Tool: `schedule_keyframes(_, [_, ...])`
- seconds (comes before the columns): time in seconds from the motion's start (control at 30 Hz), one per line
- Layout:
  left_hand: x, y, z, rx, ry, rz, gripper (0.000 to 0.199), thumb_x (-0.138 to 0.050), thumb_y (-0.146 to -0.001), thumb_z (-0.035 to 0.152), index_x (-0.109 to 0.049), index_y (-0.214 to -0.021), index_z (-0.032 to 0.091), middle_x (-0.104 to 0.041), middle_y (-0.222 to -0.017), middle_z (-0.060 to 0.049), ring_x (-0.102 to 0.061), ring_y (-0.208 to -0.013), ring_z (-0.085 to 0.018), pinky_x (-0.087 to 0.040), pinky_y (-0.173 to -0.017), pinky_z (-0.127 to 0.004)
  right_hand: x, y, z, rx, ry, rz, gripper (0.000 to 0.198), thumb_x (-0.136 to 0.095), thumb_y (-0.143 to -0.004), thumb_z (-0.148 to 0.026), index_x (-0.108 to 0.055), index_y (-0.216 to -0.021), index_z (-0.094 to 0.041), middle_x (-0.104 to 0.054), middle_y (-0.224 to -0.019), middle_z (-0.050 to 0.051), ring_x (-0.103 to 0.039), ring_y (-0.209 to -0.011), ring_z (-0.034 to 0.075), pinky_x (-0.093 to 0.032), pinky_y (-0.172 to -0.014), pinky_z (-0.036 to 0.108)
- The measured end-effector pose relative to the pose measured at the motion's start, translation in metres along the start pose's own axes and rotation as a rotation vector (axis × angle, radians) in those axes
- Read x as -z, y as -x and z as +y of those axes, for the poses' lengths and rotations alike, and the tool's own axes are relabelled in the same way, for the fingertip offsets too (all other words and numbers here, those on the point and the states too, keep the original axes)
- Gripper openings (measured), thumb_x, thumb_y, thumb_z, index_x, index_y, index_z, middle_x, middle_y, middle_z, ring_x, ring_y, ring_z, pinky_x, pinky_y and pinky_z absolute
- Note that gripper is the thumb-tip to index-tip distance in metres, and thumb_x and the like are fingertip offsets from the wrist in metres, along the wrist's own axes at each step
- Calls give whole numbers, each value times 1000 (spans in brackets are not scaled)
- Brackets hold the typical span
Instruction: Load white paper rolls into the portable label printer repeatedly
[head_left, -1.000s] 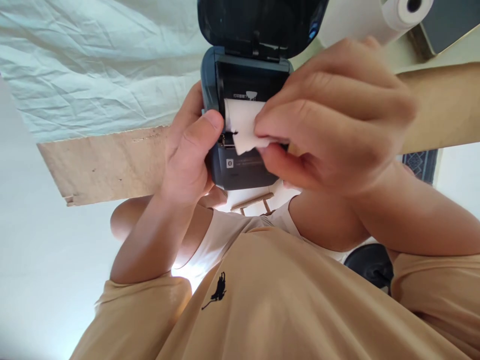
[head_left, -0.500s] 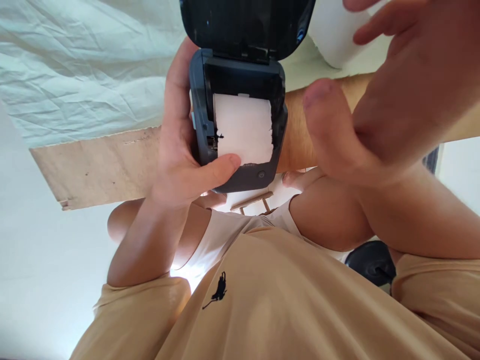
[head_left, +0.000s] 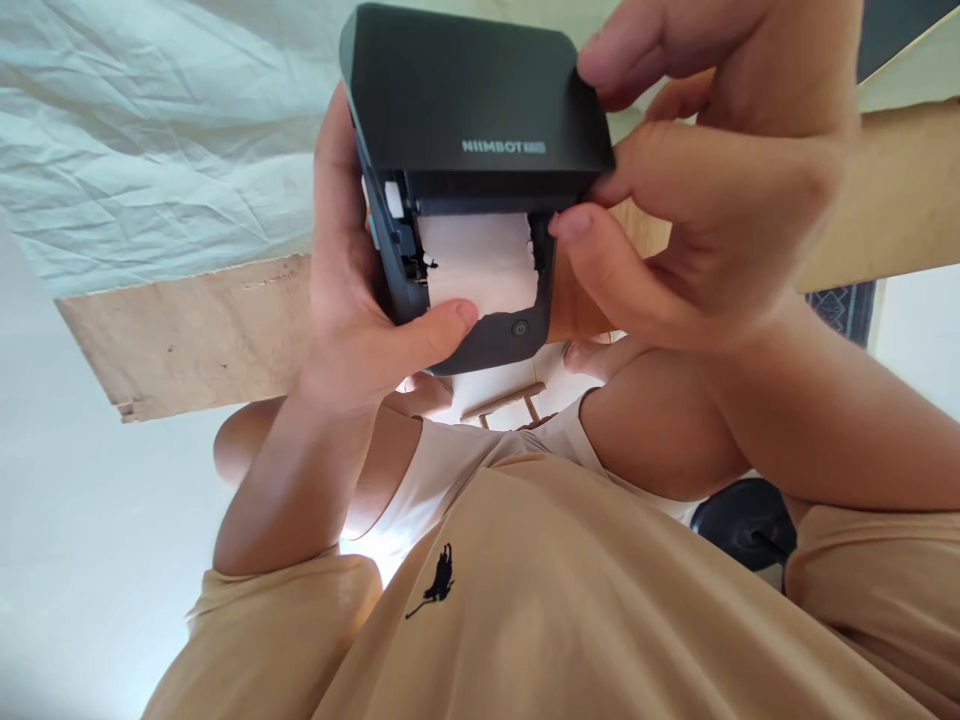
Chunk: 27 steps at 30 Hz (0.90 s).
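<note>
A dark label printer [head_left: 491, 350] is held up in front of me, its lid [head_left: 472, 100] with "NIIMBOT" lettering tilted partly down over the body. Inside lies a white paper label roll [head_left: 480, 265], its loose end reaching toward the power button. My left hand [head_left: 349, 320] is wrapped round the printer's left side, thumb pressing on the paper's end. At the lid's right edge, my right hand [head_left: 720, 200] has its fingers on the corner, with the thumb tip beside the body's right wall.
A wooden board [head_left: 187, 335] runs behind the printer, with a wrinkled pale green cloth [head_left: 165, 130] over it. Below are my bare legs, a small wooden bar frame [head_left: 502, 403] on the floor, and a black round object [head_left: 739, 515] at right. A patterned rug [head_left: 844, 310] shows at the right.
The lid has swung from standing upright to partly lowered over the roll. My right hand has moved left from the air onto the lid's edge. My left hand keeps its hold.
</note>
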<state>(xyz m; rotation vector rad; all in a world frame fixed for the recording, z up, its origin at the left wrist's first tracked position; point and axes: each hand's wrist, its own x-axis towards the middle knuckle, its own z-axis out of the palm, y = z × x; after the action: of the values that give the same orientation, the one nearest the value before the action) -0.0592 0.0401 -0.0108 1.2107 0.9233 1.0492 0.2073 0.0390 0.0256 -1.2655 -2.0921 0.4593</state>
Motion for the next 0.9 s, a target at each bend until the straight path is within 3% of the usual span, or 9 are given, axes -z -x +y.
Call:
schedule_keyframes(0.1, [-2, 1, 2, 54, -62, 19, 111, -102, -78, 34, -53, -177, 31, -73, -146, -3, -79, -149, -31, -55, -142, -70, -5, 3, 3, 222, 106, 134, 48, -49, -115, -38, -71, -82, -12, -75, -144, 15, -76, -123, 21, -60, -95, 38])
schedule_keyframes(0.2, [-5, 0, 6, 83, -95, 64, 115, -102, -75, 35, -51, -179, 31, -71, -137, -1, -82, -133, -26, -63, -134, -66, -7, 3, 3, 215, 128, 140, 61, -44, -117, -45, -51, -66, -12, -75, -138, 14, -75, -119, 19, -58, -91, 36])
schedule_keyframes(0.3, [-9, -1, 11, 94, -85, 54, 106, -98, -75, 30, -53, -171, 27, -70, -127, 1, -83, -133, -26, -64, -134, -64, -5, 0, 0, 133, 157, 58, 67, -37, -116, -52, -30, -62, -14, -75, -137, 13, -76, -115, 17, -58, -86, 34])
schedule_keyframes(0.37, [-13, -3, 15, 99, -44, 24, 102, -94, -76, 27, -49, -167, 24, -71, -132, 0, -80, -144, -29, -64, -135, -63, -2, -3, -3, 94, 166, -25, 63, -36, -113, -53, -34, -61, -16, -76, -140, 13, -75, -118, 17, -61, -89, 36])
schedule_keyframes(0.43, [-16, -5, 19, 107, 3, -9, 100, -89, -76, 23, -42, -164, 21, -70, -152, -5, -75, -156, -31, -63, -138, -60, -1, -5, -5, 77, 154, -67, 63, -37, -112, -56, -48, -63, -18, -76, -135, 15, -75, -122, 18, -64, -95, 38])
schedule_keyframes(0.53, [-20, -7, 23, 110, 46, -43, 91, -83, -77, 20, -39, -156, 23, -55, -180, -10, -69, -164, -30, -60, -143, -56, -2, -4, -7, 53, 114, -98, 64, -39, -113, -58, -65, -71, -17, -74, -120, 14, -74, -123, 19, -63, -101, 39])
schedule_keyframes(0.77, [-16, -5, 18, 15, 57, -98, 78, -84, -84, 13, -55, -155, 28, -63, -164, -1, -71, -153, -18, -60, -141, -53, -3, -1, -7, -122, -18, -211, 55, -54, -106, -58, -64, -74, -14, -70, -114, 11, -67, -106, 13, -51, -86, 29])
schedule_keyframes(0.9, [-16, -5, 15, 16, 180, -123, 68, -106, -89, 35, -73, -148, 44, -69, -157, 11, -66, -167, -22, -62, -142, -56, 1, -1, -6, -174, -76, -309, 57, -56, -109, -59, -60, -75, -13, -66, -106, 8, -56, -88, 7, -41, -79, 27])
